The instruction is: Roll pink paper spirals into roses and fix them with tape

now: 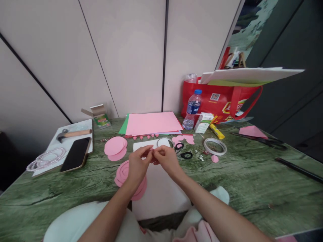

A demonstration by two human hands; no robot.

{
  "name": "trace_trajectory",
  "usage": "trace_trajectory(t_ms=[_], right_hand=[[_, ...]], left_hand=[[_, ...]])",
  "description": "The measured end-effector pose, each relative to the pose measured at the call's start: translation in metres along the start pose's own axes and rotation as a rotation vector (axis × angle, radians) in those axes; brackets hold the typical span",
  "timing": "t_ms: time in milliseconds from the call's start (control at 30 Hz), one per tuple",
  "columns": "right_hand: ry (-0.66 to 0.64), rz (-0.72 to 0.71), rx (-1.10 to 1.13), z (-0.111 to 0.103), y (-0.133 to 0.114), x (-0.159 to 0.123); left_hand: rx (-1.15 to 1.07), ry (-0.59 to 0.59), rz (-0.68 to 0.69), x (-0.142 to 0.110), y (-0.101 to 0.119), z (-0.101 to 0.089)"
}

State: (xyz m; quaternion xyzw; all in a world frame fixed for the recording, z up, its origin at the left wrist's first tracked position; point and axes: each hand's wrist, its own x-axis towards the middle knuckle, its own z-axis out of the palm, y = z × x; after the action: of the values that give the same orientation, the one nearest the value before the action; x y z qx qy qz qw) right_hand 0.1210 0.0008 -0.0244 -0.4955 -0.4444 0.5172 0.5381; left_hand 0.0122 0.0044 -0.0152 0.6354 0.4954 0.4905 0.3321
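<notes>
My left hand (137, 164) and my right hand (166, 159) meet above a white sheet (161, 188) at the table's near middle. Both pinch the same small pink paper piece (152, 154) between their fingertips, too small to make out further. Under my left wrist lies a pink paper spiral (122, 173). Beyond it sit two stacked pink paper circles (115, 147). Small black scissors (183, 151) lie just right of my right hand. A tape roll (165, 142) rests behind my fingers.
Pink and green sheets (151, 122) lie at the back, with a water bottle (192, 109), a small carton (203, 122), a yellow glue stick (217, 131) and a red bag (222, 101). A wider tape roll (215, 146) sits right. Phone (76, 154), hammer (73, 134) and beads (47, 158) lie left.
</notes>
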Motion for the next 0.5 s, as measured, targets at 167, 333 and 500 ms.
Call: trace_trajectory(t_ms=[167, 333, 500], right_hand=[[0.003, 0.043, 0.032, 0.0008, -0.0005, 0.0001], [-0.012, -0.053, -0.067, -0.0022, 0.0018, 0.0012], [0.006, -0.175, -0.253, -0.0063, 0.0042, 0.0015]], left_hand=[[-0.019, -0.031, -0.027, 0.0007, -0.0004, -0.0005], [0.008, -0.002, 0.022, 0.0002, -0.0001, -0.0012], [0.013, 0.004, 0.111, 0.0004, -0.0025, -0.0016]])
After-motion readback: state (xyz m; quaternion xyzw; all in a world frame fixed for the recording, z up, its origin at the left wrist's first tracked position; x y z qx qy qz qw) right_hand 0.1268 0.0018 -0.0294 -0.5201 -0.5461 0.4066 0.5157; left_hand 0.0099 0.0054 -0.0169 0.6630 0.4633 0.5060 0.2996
